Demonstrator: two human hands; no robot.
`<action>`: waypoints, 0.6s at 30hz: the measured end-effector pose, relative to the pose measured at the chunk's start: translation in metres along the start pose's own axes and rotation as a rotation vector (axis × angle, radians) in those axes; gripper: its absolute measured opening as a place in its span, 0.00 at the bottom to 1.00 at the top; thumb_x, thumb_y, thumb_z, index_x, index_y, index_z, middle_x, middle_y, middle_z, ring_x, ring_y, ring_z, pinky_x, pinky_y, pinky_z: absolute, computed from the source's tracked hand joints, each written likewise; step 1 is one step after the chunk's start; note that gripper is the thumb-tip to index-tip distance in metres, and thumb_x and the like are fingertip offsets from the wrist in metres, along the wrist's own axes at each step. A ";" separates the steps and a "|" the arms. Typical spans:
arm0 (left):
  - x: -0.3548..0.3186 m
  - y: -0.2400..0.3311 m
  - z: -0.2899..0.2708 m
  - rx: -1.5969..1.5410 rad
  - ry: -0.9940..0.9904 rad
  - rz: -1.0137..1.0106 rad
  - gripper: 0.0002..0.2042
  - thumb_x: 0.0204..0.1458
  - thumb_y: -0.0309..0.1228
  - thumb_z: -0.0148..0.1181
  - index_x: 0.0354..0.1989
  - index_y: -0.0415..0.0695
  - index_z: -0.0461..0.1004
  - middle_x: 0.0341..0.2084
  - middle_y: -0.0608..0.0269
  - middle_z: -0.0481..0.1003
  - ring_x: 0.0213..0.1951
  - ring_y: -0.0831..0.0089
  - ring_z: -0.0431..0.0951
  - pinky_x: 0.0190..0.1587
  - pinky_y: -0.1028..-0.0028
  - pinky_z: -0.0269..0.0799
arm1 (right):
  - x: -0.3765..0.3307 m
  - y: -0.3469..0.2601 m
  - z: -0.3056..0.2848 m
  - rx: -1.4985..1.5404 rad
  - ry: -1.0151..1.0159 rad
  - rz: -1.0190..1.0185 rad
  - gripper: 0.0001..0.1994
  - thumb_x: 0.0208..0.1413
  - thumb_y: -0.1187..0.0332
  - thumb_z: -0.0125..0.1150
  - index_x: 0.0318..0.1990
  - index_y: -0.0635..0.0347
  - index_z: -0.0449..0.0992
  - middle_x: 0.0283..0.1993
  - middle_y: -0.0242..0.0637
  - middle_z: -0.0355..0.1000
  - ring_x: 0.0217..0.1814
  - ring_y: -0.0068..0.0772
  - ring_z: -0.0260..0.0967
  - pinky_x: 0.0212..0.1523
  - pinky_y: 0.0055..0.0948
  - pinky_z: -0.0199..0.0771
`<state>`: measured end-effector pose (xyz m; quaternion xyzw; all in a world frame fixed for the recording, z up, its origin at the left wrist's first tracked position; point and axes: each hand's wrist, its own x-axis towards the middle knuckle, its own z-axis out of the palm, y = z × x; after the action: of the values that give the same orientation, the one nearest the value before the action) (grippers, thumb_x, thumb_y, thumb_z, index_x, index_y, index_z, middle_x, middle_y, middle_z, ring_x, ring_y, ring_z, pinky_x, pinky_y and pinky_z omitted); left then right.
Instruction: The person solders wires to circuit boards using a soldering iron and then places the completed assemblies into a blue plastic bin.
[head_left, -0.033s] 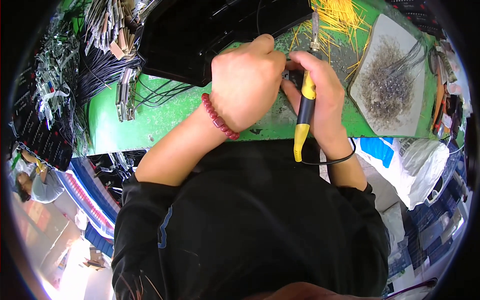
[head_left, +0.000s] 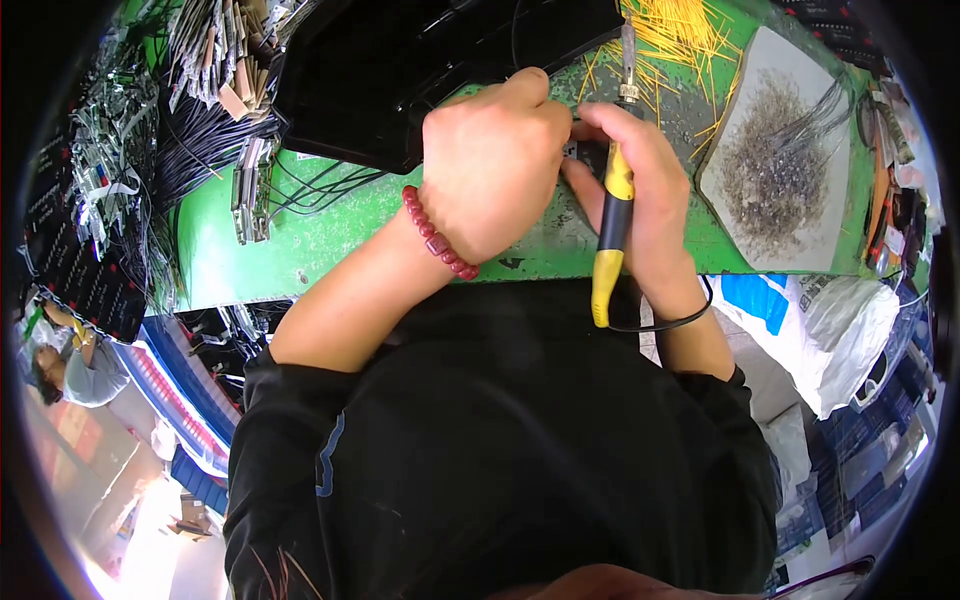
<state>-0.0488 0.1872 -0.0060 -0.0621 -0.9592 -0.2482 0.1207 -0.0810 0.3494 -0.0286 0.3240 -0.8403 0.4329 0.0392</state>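
My left hand (head_left: 498,165), with a red bead bracelet (head_left: 437,243) at its wrist, is closed above the green bench. Whatever its fingers grip is hidden beneath the hand. Just to its right, my right hand (head_left: 650,190) holds a soldering iron (head_left: 617,190) with a yellow and black handle. The iron's metal tip points away toward the far side, and its black cord loops over my right wrist. The fingertips of both hands nearly meet over a small dark part (head_left: 578,150), mostly covered, whose kind I cannot make out.
Beyond my left hand lies a large black plastic housing (head_left: 370,80). Yellow wires (head_left: 680,35) are scattered at the far right. A pale board (head_left: 828,240) carries grey debris. Bundled metal strips with black wires (head_left: 255,190) lie left on the green bench (head_left: 350,215). Another person (head_left: 85,370) shows at far left.
The lower end of the soldering iron's handle has swung very slightly to the right. Both hands stay in place.
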 end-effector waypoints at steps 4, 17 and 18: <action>0.004 0.000 -0.001 0.036 -0.046 0.007 0.05 0.42 0.25 0.61 0.19 0.45 0.71 0.23 0.63 0.68 0.22 0.61 0.74 0.23 0.67 0.68 | -0.010 0.009 -0.015 0.357 0.119 0.119 0.14 0.56 0.71 0.62 0.50 0.60 0.73 0.39 0.40 0.78 0.37 0.26 0.76 0.37 0.25 0.75; 0.010 0.007 -0.009 0.023 -0.109 0.013 0.06 0.40 0.22 0.61 0.19 0.42 0.68 0.23 0.60 0.67 0.22 0.60 0.72 0.24 0.65 0.68 | -0.076 0.083 -0.141 0.667 0.808 0.354 0.13 0.56 0.71 0.48 0.42 0.73 0.71 0.21 0.32 0.61 0.18 0.18 0.52 0.21 0.16 0.51; 0.010 0.007 -0.010 0.016 -0.105 0.021 0.06 0.40 0.22 0.61 0.19 0.42 0.68 0.23 0.60 0.67 0.22 0.60 0.72 0.24 0.65 0.68 | -0.074 0.081 -0.140 0.670 0.846 0.403 0.08 0.53 0.76 0.48 0.37 0.70 0.70 0.22 0.30 0.60 0.18 0.17 0.52 0.21 0.16 0.52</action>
<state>-0.0550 0.1893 0.0079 -0.0841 -0.9655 -0.2354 0.0731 -0.0996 0.5266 -0.0237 -0.0491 -0.6136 0.7662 0.1842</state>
